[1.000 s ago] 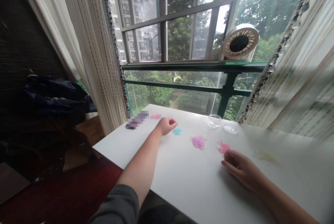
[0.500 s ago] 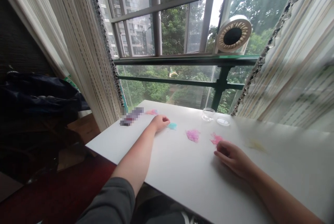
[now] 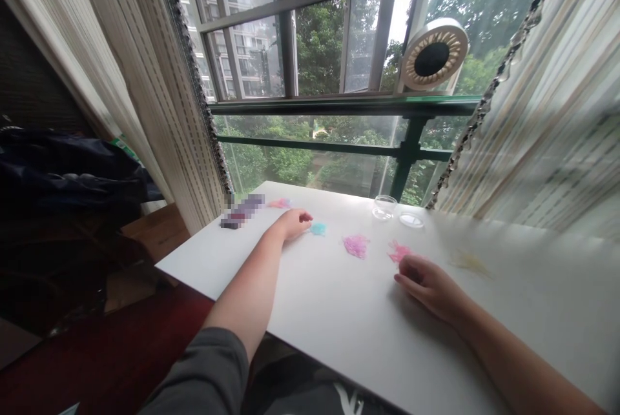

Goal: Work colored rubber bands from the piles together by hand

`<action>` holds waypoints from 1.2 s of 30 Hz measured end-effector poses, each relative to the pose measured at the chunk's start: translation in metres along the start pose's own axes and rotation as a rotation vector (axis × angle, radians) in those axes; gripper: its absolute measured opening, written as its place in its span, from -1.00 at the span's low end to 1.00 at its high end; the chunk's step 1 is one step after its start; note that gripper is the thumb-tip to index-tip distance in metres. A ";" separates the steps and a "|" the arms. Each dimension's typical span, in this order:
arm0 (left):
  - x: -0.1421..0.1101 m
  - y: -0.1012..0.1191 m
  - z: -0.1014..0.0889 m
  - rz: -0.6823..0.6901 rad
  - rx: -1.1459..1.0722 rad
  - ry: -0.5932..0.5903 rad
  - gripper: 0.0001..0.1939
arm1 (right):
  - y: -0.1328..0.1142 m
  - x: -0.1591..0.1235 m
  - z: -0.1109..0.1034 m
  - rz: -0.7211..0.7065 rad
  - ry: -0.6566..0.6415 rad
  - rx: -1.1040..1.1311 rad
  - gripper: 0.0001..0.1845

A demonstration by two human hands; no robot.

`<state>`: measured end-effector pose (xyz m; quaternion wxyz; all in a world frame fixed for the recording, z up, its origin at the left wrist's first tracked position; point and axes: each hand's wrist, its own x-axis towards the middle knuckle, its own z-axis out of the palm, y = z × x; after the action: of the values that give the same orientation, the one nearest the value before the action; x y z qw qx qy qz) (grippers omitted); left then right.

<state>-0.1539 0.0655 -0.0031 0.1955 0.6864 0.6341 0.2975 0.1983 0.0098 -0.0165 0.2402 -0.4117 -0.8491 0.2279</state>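
Note:
My left hand (image 3: 296, 224) reaches over the white table (image 3: 314, 312), its thumb and fingers slightly apart, with nothing visible between them. Just right of its fingertips lies a small teal pile (image 3: 318, 229) of thin, band-like pieces. Behind that hand is a mixed pink and orange pile (image 3: 279, 203). My right hand (image 3: 426, 283) rests on the table, fingers loosely curled and thumb apart; I see nothing in its hollow. It partly covers a red-pink pile (image 3: 398, 250). Between the hands sits a purple-pink pile (image 3: 356, 246). A pale yellow pile (image 3: 471, 263) lies farther right.
A clear round container (image 3: 384, 208) and a clear round lid (image 3: 411, 219) stand near the far edge. A blurred-out dark object (image 3: 242, 212) lies at the table's left end. A round fan (image 3: 433, 57) stands by the window, behind the green railing (image 3: 310, 107).
The left hand's fingers have parted a little beside the teal pile. My right hand stays in place. The view has shifted slightly.

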 end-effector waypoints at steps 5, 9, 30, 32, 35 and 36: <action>-0.004 0.002 -0.005 -0.023 0.022 -0.075 -0.61 | -0.002 -0.001 0.000 0.008 0.016 0.005 -0.76; -0.010 -0.003 -0.011 -0.080 0.051 -0.107 -0.56 | -0.002 -0.001 0.000 0.005 0.019 0.017 -0.76; -0.016 0.005 0.008 0.010 -0.084 -0.012 -0.66 | -0.003 -0.001 0.000 0.025 0.002 0.045 -0.76; -0.015 0.006 0.010 0.025 -0.092 0.016 -0.67 | -0.004 -0.001 0.000 0.023 0.001 0.045 -0.76; -0.013 0.007 0.009 0.048 -0.110 0.038 -0.68 | -0.005 0.000 0.000 0.022 -0.003 0.042 -0.77; -0.013 0.007 0.008 0.058 -0.116 0.047 -0.69 | -0.004 0.000 0.000 0.021 -0.005 0.041 -0.77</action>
<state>-0.1436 0.0530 -0.0068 0.2114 0.6849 0.5999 0.3554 0.1959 0.0074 -0.0137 0.2442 -0.4150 -0.8404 0.2488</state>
